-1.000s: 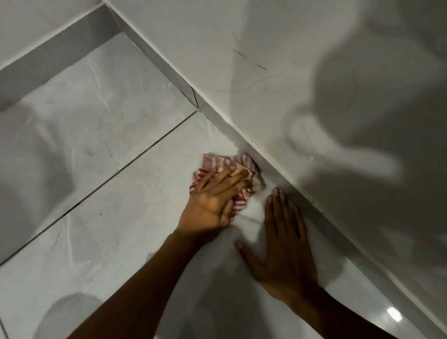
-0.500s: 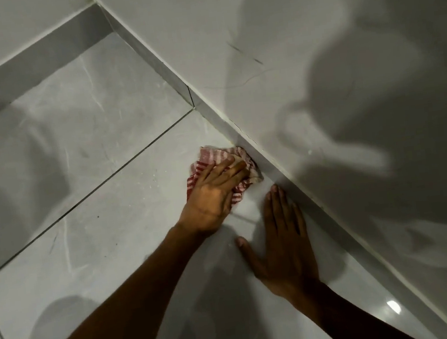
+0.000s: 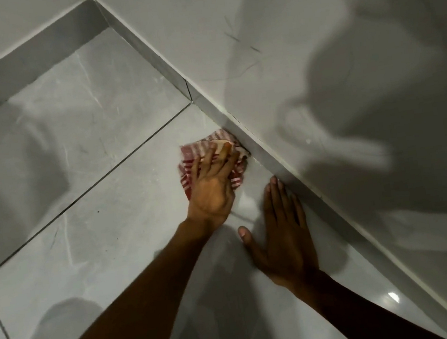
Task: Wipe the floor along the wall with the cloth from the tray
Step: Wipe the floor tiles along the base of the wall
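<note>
A red-and-white striped cloth (image 3: 196,151) lies bunched on the grey floor tiles (image 3: 104,217), its far edge against the grey skirting (image 3: 268,155) of the right wall. My left hand (image 3: 213,187) presses flat on top of the cloth, fingers pointing toward the skirting. My right hand (image 3: 281,235) rests palm-down on the floor just to the right, fingers together, their tips touching the skirting, holding nothing. No tray is in view.
The white wall (image 3: 317,73) runs diagonally from upper left to lower right. A second wall (image 3: 2,30) meets it in a corner at the top. Dark grout lines cross the glossy tiles. Shadows of my head and arms fall on wall and floor.
My left hand has slid the cloth a little farther along the skirting toward the corner. My right hand has stayed planted on the floor.
</note>
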`<move>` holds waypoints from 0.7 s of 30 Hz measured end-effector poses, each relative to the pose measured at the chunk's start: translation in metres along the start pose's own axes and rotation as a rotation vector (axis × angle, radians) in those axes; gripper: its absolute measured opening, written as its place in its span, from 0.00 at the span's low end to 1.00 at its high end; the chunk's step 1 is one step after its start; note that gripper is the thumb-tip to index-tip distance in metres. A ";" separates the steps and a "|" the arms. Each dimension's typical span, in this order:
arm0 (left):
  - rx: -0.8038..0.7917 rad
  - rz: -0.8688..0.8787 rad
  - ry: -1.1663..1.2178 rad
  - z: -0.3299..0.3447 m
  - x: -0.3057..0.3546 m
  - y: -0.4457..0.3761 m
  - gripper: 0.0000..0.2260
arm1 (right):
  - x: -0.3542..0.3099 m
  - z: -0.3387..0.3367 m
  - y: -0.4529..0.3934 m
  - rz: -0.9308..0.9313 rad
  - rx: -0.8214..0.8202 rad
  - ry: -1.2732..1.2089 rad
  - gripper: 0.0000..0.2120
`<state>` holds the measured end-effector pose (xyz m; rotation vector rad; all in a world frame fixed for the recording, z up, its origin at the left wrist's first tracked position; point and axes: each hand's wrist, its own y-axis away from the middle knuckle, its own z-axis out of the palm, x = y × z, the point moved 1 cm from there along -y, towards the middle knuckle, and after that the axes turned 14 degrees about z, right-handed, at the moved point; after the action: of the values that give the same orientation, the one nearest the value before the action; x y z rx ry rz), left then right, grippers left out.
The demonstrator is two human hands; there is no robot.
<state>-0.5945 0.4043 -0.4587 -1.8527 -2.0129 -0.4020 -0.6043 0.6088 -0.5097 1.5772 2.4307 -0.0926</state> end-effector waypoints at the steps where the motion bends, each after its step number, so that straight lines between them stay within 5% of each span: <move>1: -0.061 0.070 0.007 0.000 0.000 0.000 0.30 | 0.000 0.000 0.000 -0.001 -0.008 -0.003 0.51; 4: -0.200 0.298 -0.053 -0.015 -0.026 0.004 0.27 | 0.000 -0.001 0.002 0.014 -0.038 -0.015 0.50; 10: 0.013 0.004 -0.027 0.002 0.010 -0.012 0.27 | 0.000 -0.001 0.001 0.012 -0.043 -0.004 0.49; 15: -0.131 0.357 -0.065 0.004 0.004 0.011 0.30 | 0.000 -0.001 0.002 0.020 -0.026 -0.045 0.49; 21: -0.092 0.206 0.006 0.004 0.015 -0.002 0.29 | 0.000 -0.001 0.002 0.024 -0.045 -0.028 0.49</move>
<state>-0.5978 0.4192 -0.4554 -2.0870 -1.8038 -0.4471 -0.6026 0.6094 -0.5085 1.5753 2.3750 -0.0551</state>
